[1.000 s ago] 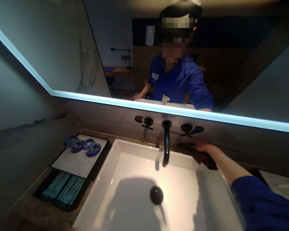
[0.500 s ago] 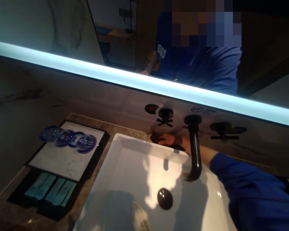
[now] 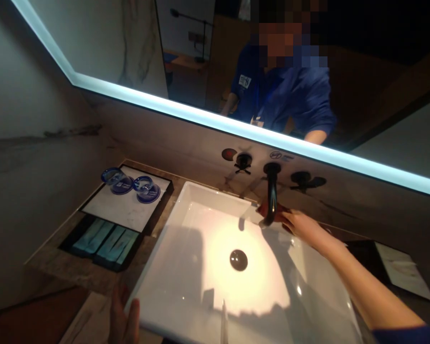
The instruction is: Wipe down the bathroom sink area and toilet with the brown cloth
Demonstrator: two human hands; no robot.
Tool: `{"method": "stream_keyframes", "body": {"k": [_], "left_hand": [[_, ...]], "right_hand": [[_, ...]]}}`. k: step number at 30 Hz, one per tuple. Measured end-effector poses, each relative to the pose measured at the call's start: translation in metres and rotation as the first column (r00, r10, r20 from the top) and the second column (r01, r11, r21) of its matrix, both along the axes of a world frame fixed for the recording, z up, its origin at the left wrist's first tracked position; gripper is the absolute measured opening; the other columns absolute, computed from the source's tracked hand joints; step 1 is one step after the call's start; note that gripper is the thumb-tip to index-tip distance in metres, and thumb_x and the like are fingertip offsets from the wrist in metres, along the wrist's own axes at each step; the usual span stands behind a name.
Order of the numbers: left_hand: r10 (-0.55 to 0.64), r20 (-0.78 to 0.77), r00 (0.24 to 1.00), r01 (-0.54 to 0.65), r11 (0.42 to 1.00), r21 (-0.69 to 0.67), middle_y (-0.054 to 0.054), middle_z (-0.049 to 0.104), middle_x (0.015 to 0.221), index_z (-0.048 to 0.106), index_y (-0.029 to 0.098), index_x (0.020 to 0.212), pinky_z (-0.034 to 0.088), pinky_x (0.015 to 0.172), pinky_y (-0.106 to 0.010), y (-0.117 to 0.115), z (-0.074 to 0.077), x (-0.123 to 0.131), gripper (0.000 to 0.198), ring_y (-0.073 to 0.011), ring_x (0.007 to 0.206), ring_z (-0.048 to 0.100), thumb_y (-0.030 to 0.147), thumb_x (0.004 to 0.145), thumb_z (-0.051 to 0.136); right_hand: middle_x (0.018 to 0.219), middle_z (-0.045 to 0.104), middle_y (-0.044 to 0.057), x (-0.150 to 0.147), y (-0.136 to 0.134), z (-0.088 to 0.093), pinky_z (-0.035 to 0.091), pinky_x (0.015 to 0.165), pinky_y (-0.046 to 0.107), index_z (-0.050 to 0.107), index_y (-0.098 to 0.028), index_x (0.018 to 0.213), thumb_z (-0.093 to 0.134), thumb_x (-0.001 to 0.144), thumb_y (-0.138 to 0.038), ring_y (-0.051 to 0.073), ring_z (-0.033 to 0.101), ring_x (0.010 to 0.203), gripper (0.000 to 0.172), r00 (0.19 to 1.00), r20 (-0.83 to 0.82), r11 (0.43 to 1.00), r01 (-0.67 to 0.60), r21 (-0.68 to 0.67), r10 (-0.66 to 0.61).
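white, glossy ceramic forms the rectangular basin (image 3: 165, 267), set on a mottled brown stone tabletop (image 3: 103, 282). at its back rim, a dark reddish-brown cloth (image 3: 281, 210) is touched by the right hand (image 3: 295, 222), partly hidden behind the curved black spout (image 3: 272, 191); how tightly the fingers are closed cannot be told. the left hand (image 3: 123, 325) is opened at the basin's front left edge, thumb and fingers parted, with no object seen in it. a round, shiny black drain cover (image 3: 238, 260) is lit below. to the left, two clear, blue-rimmed glasses (image 3: 143, 184) are placed on a marble-patterned tray (image 3: 129, 212), beside smooth teal packets (image 3: 107, 241).
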State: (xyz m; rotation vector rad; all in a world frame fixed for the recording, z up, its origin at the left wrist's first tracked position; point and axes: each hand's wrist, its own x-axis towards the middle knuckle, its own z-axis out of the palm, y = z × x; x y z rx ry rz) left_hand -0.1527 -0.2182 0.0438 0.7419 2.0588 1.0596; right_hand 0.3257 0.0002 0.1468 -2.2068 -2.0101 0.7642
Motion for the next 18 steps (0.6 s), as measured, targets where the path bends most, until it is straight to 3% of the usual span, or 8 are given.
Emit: {"method": "stream_keyframes", "body": {"k": [2,4,7,9,11,15,16,18], "left_hand": [[-0.042,0.013,0.999,0.042,0.998,0.037,-0.019,0.029,0.155,0.019,0.013,0.152,0.026,0.117,-0.054,-0.003,-0.002,0.0,0.09,-0.0352,0.142,0.029,0.062,0.084,0.05],[-0.089,0.024,0.996,0.087,0.994,0.064,-0.017,0.025,0.157,0.018,0.014,0.152,0.022,0.119,-0.049,-0.006,-0.006,-0.004,0.087,-0.0318,0.145,0.025,0.059,0.086,0.05],[-0.173,0.032,0.984,0.17,0.983,0.071,-0.017,0.025,0.157,0.019,0.012,0.152,0.022,0.12,-0.047,-0.007,-0.012,-0.012,0.086,-0.0307,0.145,0.024,0.058,0.086,0.05],[-0.212,0.009,0.977,0.211,0.974,0.08,-0.018,0.026,0.157,0.019,0.011,0.152,0.02,0.121,-0.047,-0.007,-0.014,-0.014,0.082,-0.0303,0.145,0.025,0.056,0.089,0.046],[-0.225,-0.018,0.974,0.225,0.968,0.112,-0.019,0.027,0.156,0.02,0.009,0.151,0.018,0.121,-0.047,-0.007,-0.014,-0.013,0.079,-0.03,0.145,0.025,0.054,0.091,0.043],[-0.249,-0.029,0.968,0.25,0.953,0.172,-0.021,0.027,0.155,0.02,0.006,0.15,0.019,0.121,-0.046,-0.009,-0.014,-0.01,0.073,-0.028,0.145,0.026,0.049,0.094,0.038],[-0.272,-0.027,0.962,0.272,0.946,0.175,-0.023,0.027,0.155,0.02,0.004,0.15,0.019,0.121,-0.046,-0.009,-0.014,-0.011,0.072,-0.0282,0.145,0.026,0.048,0.095,0.037],[-0.318,-0.016,0.948,0.316,0.934,0.167,-0.025,0.025,0.155,0.02,0.001,0.149,0.02,0.121,-0.046,-0.009,-0.015,-0.012,0.072,-0.0291,0.145,0.025,0.047,0.095,0.037]], "right_hand": [[0.088,0.071,0.015,-0.003,-0.051,0.01,0.049,0.075,0.037,0.072,-0.021,0.087,0.059,0.075,-0.03,0.031,0.067,0.082,0.02,0.997,0.059,0.996,-0.051,-0.073,0.055],[0.091,0.072,0.013,-0.028,-0.089,0.02,0.051,0.076,0.038,0.072,-0.023,0.095,0.052,0.081,-0.042,0.031,0.067,0.084,0.032,0.994,-0.088,0.991,-0.08,-0.111,0.07],[0.109,0.07,0.01,-0.091,-0.103,0.032,0.05,0.091,0.04,0.069,-0.024,0.113,0.043,0.085,-0.049,0.03,0.064,0.101,0.046,0.952,-0.297,0.992,-0.048,0.114,0.08],[0.122,0.064,0.009,-0.131,-0.082,0.029,0.045,0.102,0.04,0.064,-0.023,0.124,0.04,0.087,-0.042,0.028,0.058,0.115,0.048,0.95,-0.297,0.938,0.011,0.347,0.099],[0.133,0.055,0.01,-0.158,-0.047,0.012,0.038,0.109,0.04,0.057,-0.021,0.133,0.038,0.087,-0.031,0.027,0.049,0.125,0.051,0.967,-0.25,0.86,0.087,0.502,0.047],[0.13,0.046,0.024,-0.195,0.019,-0.051,0.034,0.108,0.051,0.053,-0.004,0.134,0.038,0.082,-0.018,0.036,0.041,0.126,0.055,0.931,-0.19,0.779,0.366,0.509,-0.313],[0.128,0.045,0.026,-0.209,0.03,-0.066,0.033,0.107,0.053,0.053,-0.003,0.132,0.039,0.082,-0.017,0.038,0.04,0.125,0.055,0.919,-0.18,0.765,0.391,0.511,-0.35],[0.129,0.042,0.027,-0.242,0.044,-0.088,0.033,0.104,0.055,0.052,-0.003,0.133,0.038,0.082,-0.015,0.038,0.037,0.123,0.054,0.959,-0.131,0.789,0.281,0.547,-0.25]]}}
